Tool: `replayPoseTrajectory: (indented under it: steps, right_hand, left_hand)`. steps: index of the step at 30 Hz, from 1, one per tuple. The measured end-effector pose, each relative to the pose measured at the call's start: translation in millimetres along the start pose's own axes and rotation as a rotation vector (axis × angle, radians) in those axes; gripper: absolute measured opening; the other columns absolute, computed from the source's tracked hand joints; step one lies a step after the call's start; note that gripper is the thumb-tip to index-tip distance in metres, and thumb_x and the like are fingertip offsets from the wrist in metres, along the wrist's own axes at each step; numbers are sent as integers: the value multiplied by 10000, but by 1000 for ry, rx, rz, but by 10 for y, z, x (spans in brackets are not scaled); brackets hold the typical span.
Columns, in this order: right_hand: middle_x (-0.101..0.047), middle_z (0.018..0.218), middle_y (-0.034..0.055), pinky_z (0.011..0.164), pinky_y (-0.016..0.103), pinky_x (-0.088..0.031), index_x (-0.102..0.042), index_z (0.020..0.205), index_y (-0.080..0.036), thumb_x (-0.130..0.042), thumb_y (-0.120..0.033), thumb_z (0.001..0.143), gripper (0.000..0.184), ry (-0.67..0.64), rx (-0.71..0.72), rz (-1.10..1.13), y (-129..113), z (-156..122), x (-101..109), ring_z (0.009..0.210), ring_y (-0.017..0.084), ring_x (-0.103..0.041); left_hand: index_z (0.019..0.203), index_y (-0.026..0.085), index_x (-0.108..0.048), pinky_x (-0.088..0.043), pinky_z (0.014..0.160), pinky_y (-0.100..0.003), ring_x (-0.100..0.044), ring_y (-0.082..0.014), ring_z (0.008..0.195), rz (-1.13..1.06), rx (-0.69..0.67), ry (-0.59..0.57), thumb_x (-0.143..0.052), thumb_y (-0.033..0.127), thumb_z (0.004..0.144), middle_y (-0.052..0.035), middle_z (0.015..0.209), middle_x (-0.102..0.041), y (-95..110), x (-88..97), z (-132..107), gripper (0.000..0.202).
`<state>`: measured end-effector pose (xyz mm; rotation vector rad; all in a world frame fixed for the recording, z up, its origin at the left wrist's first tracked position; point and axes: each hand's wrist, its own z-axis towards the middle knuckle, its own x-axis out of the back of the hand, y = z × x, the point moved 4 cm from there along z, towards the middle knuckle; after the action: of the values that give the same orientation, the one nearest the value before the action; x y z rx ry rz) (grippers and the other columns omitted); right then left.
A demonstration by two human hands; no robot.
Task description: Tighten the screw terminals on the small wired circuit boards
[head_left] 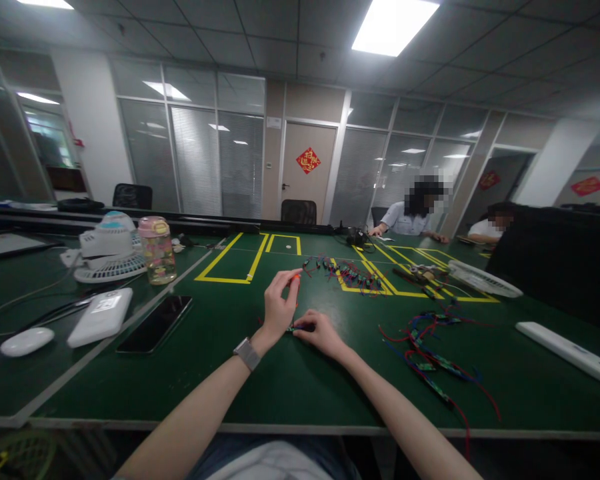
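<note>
My left hand (279, 303) is raised over the green table, thumb and forefinger pinched together on a small orange-red thing (297, 277) whose kind I cannot make out. Just below and to the right, my right hand (321, 332) rests low with its fingers closed on a small green circuit board (291, 328), mostly hidden by the fingertips. Beyond the hands lies a row of small circuit boards with red and blue wires (353, 273). A looser group of wired circuit boards (425, 367) is spread to the right of my right forearm.
On the left are a phone (155, 325), a white power bank (101, 317), a white mouse (27, 341), a bottle (157, 252) and a white fan (110, 250). A long white case (567, 352) lies at right. A person (410, 217) sits across the table.
</note>
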<state>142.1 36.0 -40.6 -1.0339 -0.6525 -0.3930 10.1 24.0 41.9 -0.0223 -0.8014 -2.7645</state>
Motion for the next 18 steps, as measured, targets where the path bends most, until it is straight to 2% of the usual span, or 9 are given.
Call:
replayPoseTrajectory:
  steps: [5, 11, 15, 18]
  right_hand:
    - [-652, 796, 44, 698, 256, -453, -769, 864, -169, -741, -155, 708, 159, 9, 4, -13, -3, -2, 8, 736, 148, -593]
    - [-655, 799, 38, 706, 253, -460, -769, 858, -178, -744, -158, 705, 157, 6, -2, -3, -5, -1, 10, 732, 141, -596]
    - [-655, 795, 42, 709, 255, -460, -768, 866, -169, -744, -150, 706, 163, -1, -2, -7, -15, 0, 10, 739, 145, -598]
    - [-654, 794, 45, 703, 257, -461, -768, 872, -161, -746, -153, 706, 168, 2, -3, -9, -16, -1, 14, 734, 146, -598]
  left_hand:
    - [875, 197, -667, -473, 742, -273, -550, -142, 799, 97, -48, 101, -602, 282, 864, -19, 841, -514, 37, 39, -3, 108]
    - [1124, 209, -631, -485, 835, -301, -595, -165, 946, 28, -17, -8, -376, 244, 967, -64, 1019, -610, -8, -3, -25, 301]
    - [1118, 207, -619, -485, 810, -289, -607, -161, 924, 31, -17, -5, -417, 244, 958, -59, 1013, -629, -20, -15, -23, 259]
    - [1044, 210, -640, -473, 780, -273, -583, -150, 874, 81, -48, 21, -497, 258, 929, -41, 943, -586, -16, -15, -25, 190]
